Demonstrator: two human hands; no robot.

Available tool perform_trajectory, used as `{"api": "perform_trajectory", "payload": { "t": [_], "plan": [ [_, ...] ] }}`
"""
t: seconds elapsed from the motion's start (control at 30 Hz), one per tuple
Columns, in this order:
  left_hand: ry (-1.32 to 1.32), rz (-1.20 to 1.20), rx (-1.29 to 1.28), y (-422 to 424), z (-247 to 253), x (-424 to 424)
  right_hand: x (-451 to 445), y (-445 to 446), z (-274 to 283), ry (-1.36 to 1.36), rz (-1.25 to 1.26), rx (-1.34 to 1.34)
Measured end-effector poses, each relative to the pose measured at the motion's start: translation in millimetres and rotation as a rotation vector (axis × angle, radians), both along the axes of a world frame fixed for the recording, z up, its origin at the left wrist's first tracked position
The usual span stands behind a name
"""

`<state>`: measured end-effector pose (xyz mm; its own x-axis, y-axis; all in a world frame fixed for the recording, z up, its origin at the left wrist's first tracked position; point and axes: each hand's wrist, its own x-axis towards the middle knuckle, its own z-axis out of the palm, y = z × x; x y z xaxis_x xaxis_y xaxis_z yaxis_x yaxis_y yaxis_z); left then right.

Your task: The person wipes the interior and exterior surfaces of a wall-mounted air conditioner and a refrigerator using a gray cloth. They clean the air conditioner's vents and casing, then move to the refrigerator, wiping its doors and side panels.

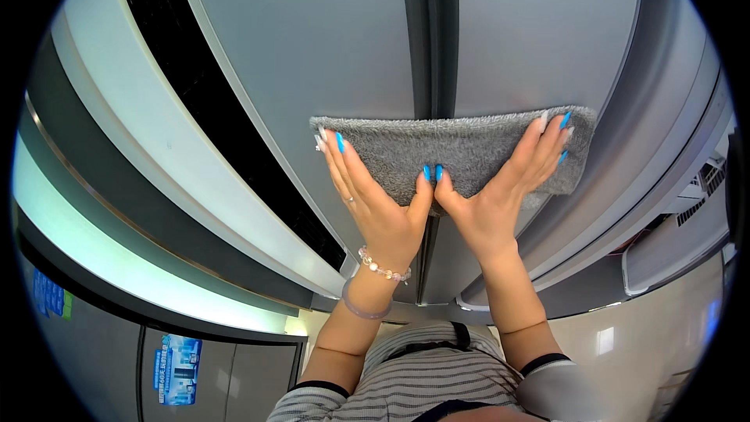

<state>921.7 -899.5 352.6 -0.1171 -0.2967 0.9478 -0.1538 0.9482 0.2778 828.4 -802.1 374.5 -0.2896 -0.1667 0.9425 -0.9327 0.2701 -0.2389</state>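
A folded grey plush cloth (439, 140) lies flat against the front of a grey double-door cabinet, probably a refrigerator (316, 41), spanning the dark vertical gap (430, 23) between its doors. My left hand (375, 199) presses the cloth's left part, fingers stretched upward and some tips at its left edge. On the right part rests my right hand (498, 193), fingers spread over the cloth. Both thumbs nearly meet at the cloth's lower middle. A bead bracelet (384, 269) and a pale bangle (366, 302) circle my left wrist and forearm.
Left of the doors run a black grooved strip (193, 82) and a pale panel (158, 111). Another appliance (674, 258) stands at the right above a shiny floor (621, 351). A blue poster (179, 369) bearing writing is on a grey surface at the lower left.
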Motion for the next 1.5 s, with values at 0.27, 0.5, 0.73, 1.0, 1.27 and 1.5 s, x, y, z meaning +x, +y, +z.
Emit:
{"api": "perform_trajectory", "payload": {
  "t": [0.27, 0.5, 0.73, 1.0, 1.27, 1.5],
  "plan": [
    [-0.031, 0.040, -0.062, -6, 68, 2, -5, -5, 59, 0.075, -0.053, -0.047],
    [-0.042, 0.104, -0.216, -12, 159, 16, -12, -6, 134, 0.256, -0.157, -0.095],
    [0.068, 0.253, -0.465, -35, 252, -1, -33, -23, 225, 0.503, -0.252, -0.282],
    [0.159, 0.468, -0.410, -47, 346, -23, -44, -34, 307, 0.511, -0.432, -0.380],
    [0.139, 0.508, -0.552, -63, 322, -31, -38, -31, 276, 0.484, -0.395, -0.407],
    [-0.007, 0.351, -0.438, -34, 194, -17, -34, -20, 154, 0.334, -0.224, -0.276]
  ]
}}
